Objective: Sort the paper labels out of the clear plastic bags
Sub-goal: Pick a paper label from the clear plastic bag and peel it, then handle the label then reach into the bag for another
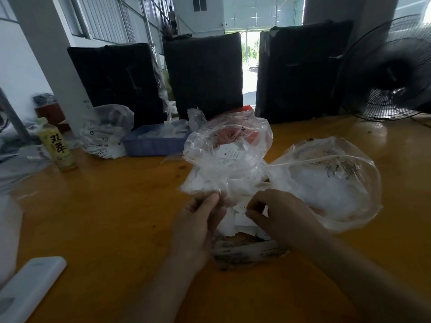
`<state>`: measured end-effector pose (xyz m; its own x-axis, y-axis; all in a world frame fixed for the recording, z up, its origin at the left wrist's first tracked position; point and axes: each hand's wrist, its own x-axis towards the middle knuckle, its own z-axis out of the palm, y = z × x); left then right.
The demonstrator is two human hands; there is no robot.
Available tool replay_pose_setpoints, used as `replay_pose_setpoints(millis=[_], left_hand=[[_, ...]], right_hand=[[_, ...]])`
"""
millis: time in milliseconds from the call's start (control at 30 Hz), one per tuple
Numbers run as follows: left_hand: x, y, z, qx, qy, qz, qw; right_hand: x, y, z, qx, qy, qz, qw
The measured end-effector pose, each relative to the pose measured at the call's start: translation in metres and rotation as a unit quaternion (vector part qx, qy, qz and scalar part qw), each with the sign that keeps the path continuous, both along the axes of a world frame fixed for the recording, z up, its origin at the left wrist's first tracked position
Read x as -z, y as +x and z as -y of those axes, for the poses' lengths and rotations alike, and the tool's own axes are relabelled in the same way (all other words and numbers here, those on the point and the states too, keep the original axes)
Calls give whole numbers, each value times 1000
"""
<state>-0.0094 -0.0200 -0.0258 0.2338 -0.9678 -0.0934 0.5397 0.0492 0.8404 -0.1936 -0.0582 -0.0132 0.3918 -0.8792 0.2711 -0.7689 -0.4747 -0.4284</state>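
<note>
A crumpled clear plastic bag (227, 157) with white paper labels inside stands in the middle of the orange table (112, 213). My left hand (198, 220) pinches its lower edge. My right hand (275, 210) pinches a small white paper label (242, 209) just beside it. Loose white labels (245, 226) lie under both hands on a flattened bag (247, 251). A second, puffed clear bag (326, 183) holding white paper sits to the right, touching my right wrist.
A blue tray (151, 143) with bags stands behind, with another filled clear bag (105, 131) to its left. A drink bottle (57, 145) stands far left. Three black wrapped bales (203, 73) line the back. A fan (391, 73) is at the right. A white object (30, 290) lies near left.
</note>
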Motion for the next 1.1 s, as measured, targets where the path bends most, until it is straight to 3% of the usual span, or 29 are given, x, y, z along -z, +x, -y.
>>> replay_pose_setpoints(millis=[100,200,267,367,467,567,700,967,1100], left_hand=[[2,-1,1,3,-4,-28,1000],[3,-2,2,-1,-11,-24,1000],[3,-2,2,4,-13,-25,1000],[5,-2,3,14,-15,-8,1000],[8,-3,2,27,-10,54,998],[9,-4,2,36,7,61,997],[8,-3,2,44,3,18,999],[7,-5,0,65,-14,62,996],[9,-5,0,85,-27,99,991]], right_hand=[[5,0,3,-19,17,-120,992],[6,2,2,-9,-31,-145,989],[3,3,2,6,-48,-91,995],[-2,0,3,54,-4,128,990],[-7,-8,4,62,116,342,930],[-12,-12,3,59,209,447,868],[-15,-11,1,28,240,499,832],[-14,-6,-1,8,188,507,841],[-14,-11,-3,-24,124,464,877]])
